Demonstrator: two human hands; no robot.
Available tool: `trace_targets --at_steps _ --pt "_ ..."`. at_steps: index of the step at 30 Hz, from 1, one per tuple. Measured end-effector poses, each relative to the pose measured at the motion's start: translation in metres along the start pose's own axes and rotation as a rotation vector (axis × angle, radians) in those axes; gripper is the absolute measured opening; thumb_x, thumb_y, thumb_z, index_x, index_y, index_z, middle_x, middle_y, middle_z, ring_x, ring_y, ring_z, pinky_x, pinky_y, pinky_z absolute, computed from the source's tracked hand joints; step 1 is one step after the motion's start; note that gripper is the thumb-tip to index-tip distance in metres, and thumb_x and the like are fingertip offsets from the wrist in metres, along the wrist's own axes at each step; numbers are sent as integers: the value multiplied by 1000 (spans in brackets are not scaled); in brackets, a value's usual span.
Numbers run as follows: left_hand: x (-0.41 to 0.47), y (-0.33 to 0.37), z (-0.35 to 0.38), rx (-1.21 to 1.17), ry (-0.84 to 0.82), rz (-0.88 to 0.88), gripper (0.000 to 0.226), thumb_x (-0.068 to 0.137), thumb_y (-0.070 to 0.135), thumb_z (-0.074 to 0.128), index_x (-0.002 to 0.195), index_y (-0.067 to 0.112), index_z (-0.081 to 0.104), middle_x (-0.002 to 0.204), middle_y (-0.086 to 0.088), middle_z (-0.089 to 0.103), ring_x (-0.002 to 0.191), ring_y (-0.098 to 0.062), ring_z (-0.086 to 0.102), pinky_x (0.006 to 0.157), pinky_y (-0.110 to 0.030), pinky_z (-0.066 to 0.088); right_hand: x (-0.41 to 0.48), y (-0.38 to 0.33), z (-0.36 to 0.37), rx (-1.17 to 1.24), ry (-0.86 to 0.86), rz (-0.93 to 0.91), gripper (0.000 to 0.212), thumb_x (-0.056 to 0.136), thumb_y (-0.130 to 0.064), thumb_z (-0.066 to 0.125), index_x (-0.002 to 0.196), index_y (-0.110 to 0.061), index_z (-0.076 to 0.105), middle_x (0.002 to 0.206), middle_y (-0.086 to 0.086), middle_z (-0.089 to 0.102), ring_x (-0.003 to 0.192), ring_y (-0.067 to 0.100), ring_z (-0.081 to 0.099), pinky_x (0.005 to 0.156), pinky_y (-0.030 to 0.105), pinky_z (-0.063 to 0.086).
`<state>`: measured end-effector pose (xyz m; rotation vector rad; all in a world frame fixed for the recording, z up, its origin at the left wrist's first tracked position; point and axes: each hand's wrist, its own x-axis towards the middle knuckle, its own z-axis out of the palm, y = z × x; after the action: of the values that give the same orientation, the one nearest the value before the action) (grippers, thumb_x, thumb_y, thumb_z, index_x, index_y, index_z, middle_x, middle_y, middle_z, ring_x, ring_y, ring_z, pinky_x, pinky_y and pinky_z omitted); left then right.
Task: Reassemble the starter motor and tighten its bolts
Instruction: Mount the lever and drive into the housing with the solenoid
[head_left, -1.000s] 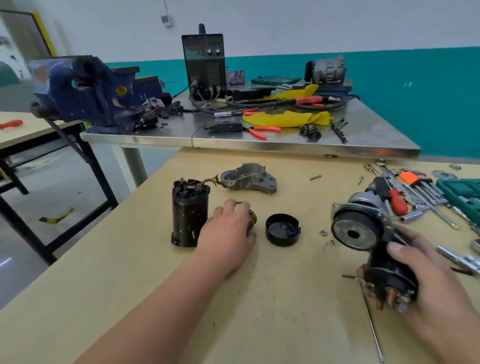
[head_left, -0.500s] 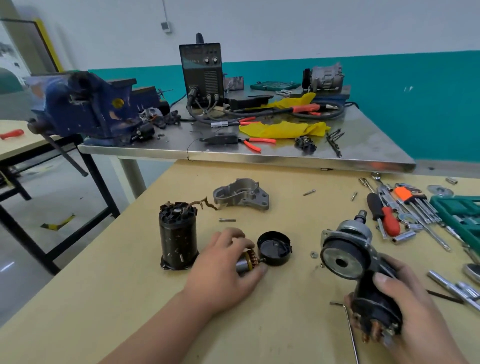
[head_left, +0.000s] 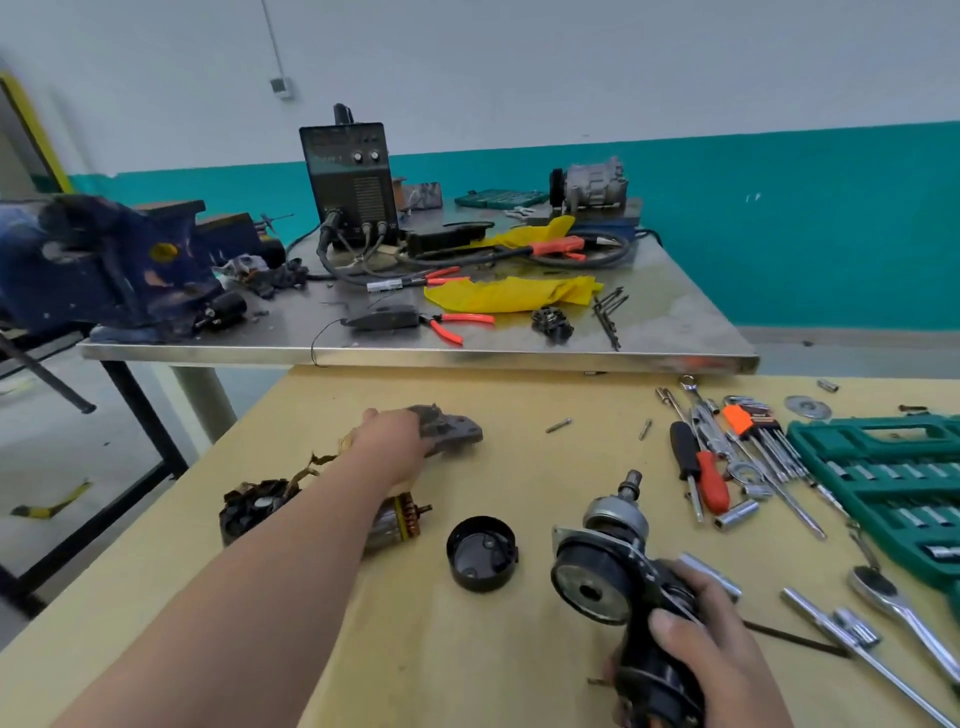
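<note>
while the right hand (head_left: 711, 649) clenches the black solenoid-and-drive assembly (head_left: 613, 577) above the pale wooden table (head_left: 467, 654), the left hand (head_left: 395, 441) covers the grey cast-metal nose housing (head_left: 460, 434) lying farther back; whether it grasps, i cannot tell. likely fetching parts; next, seat housing onto assembly

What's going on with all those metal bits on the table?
Someone is putting a starter motor back together. Their right hand grips the half-built starter. Their left hand reaches across to the grey housing on the far side; blur hides whether it grips it. The coppery armature, the black motor case and the black cap lie loose on the wooden table. No bolts are being tightened yet.
</note>
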<state>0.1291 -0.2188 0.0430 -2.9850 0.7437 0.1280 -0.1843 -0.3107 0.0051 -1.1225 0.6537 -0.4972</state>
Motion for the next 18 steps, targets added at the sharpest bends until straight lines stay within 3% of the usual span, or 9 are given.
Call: trace_targets --at_steps 2,4,6,9,11,13,16,18 --pt "6 -9 -13 -252 70 -31 27 101 28 47 108 8 64 91 -7 58 95 -28 58 78 -35 48 1 -1 0 4 3 -1 29 83 7 55 99 -16 66 82 15 69 76 41 64 68 42 50" --pt "11 -18 -30 -577 122 -96 35 101 36 46 93 6 64 86 -9 58 85 -29 57 78 -39 48 -1 -4 0 -10 17 -12 29 83 6 56 100 -15 66 80 10 70 76 37 65 66 41 49" --pt "16 -24 -48 -725 203 -120 37 100 37 47 82 9 61 80 -9 58 79 -27 53 76 -40 47 -2 -6 2 -16 19 -12 29 83 6 56 101 -14 65 78 8 71 74 35 66 65 40 49" --pt "21 -27 -57 -488 270 -110 34 101 33 44 86 8 60 75 -6 56 69 -24 52 61 -33 40 -1 -6 3 -22 37 6 28 83 5 57 100 -16 65 77 8 71 68 31 68 64 40 49" --pt "18 -23 -48 -207 175 -107 24 102 28 43 91 11 57 76 -5 52 71 -21 53 58 -32 44 1 -4 1 -44 49 5 29 82 4 59 100 -18 65 79 7 72 74 32 69 71 42 50" --pt "17 -16 -29 -110 61 -156 15 98 22 49 87 14 55 80 -6 52 86 -27 58 74 -37 52 1 -4 0 -54 39 1 31 79 3 65 102 -19 66 81 6 72 81 34 68 80 43 51" --pt "14 -10 -12 -104 25 -224 14 98 23 49 103 12 57 98 -8 59 101 -29 56 89 -41 50 4 -4 0 -76 16 1 45 61 -7 79 102 -20 66 83 5 73 83 29 68 81 41 50" --pt "11 -10 -11 -91 16 -236 21 98 24 48 113 13 59 105 -9 60 104 -29 55 92 -41 50 7 -1 -3 -70 22 1 41 67 -1 77 102 -20 66 83 5 73 81 29 68 79 41 51"
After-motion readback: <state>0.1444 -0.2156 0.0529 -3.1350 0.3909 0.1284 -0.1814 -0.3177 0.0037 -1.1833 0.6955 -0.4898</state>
